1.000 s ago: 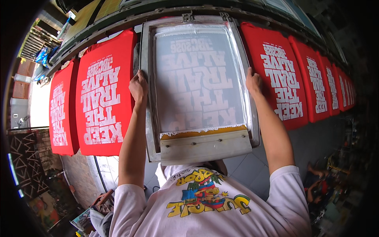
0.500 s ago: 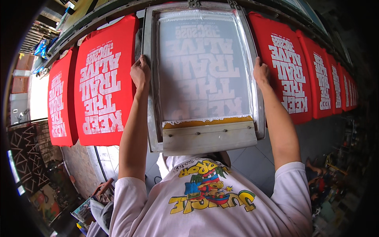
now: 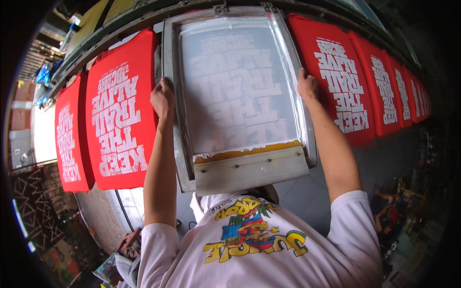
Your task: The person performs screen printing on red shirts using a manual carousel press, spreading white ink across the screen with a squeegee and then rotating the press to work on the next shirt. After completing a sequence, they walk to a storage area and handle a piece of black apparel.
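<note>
A metal screen printing frame [image 3: 169, 62] with a pale, translucent mesh [image 3: 235, 93] stretches away in front of me. Large block lettering shows faintly through the mesh. My left hand [image 3: 162, 100] is closed around the frame's left rail, about halfway along. On the opposite rail my right hand [image 3: 307, 87] has a similar hold, thumb up on the edge. Across the near end of the mesh lies a wide squeegee [image 3: 252, 170] with a grey metal holder and a yellow blade, touched by neither hand. A ragged line of white ink runs along the blade.
Red shirts with white block print flank the frame: one left [image 3: 108, 177], another farther left [image 3: 79, 185], one right [image 3: 305, 41], with several more beyond it. Hinge clamps [image 3: 221, 9] join the frame's far end to a dark rail. Grey tiled floor [image 3: 307, 197] shows below.
The view has shifted and tilted a little, so the frame and shirts appear farther left. Both hands keep their hold on the frame, and the squeegee stays at its near end.
</note>
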`<state>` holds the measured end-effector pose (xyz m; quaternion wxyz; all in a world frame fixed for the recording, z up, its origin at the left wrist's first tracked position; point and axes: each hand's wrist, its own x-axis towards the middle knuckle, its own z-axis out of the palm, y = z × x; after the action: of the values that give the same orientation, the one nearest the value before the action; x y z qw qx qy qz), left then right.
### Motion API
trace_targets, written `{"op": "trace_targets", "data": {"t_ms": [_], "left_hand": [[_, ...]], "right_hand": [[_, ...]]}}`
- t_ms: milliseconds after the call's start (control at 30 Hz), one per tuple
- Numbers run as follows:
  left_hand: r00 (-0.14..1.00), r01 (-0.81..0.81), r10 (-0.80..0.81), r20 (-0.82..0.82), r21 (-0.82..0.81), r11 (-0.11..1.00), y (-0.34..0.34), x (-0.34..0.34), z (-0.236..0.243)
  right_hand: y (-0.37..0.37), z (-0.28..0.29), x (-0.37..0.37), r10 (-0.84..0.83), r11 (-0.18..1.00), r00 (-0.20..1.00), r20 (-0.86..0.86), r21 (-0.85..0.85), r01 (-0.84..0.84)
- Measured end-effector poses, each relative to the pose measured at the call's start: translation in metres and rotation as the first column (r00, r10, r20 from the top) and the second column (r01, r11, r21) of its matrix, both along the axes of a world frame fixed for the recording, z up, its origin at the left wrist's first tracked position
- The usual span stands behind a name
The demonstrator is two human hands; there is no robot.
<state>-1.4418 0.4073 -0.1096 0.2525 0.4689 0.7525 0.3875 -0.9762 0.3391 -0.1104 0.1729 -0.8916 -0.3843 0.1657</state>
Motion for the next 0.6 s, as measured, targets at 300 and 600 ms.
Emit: {"op": "trace_targets", "data": {"t_ms": [300, 600], "left_hand": [[0.996, 0.072, -0.074, -0.051, -0.038, 0.997, 0.013, -0.009, -0.027], [0.992, 0.116, -0.112, -0.050, 0.068, 0.991, 0.020, -0.021, -0.042]], "right_hand": [[-0.007, 0.009, -0.003, -0.041, 0.997, 0.999, 0.003, 0.071, 0.041], [-0.010, 0.009, -0.007, -0.045, 0.990, 0.998, -0.032, 0.135, 0.049]]}}
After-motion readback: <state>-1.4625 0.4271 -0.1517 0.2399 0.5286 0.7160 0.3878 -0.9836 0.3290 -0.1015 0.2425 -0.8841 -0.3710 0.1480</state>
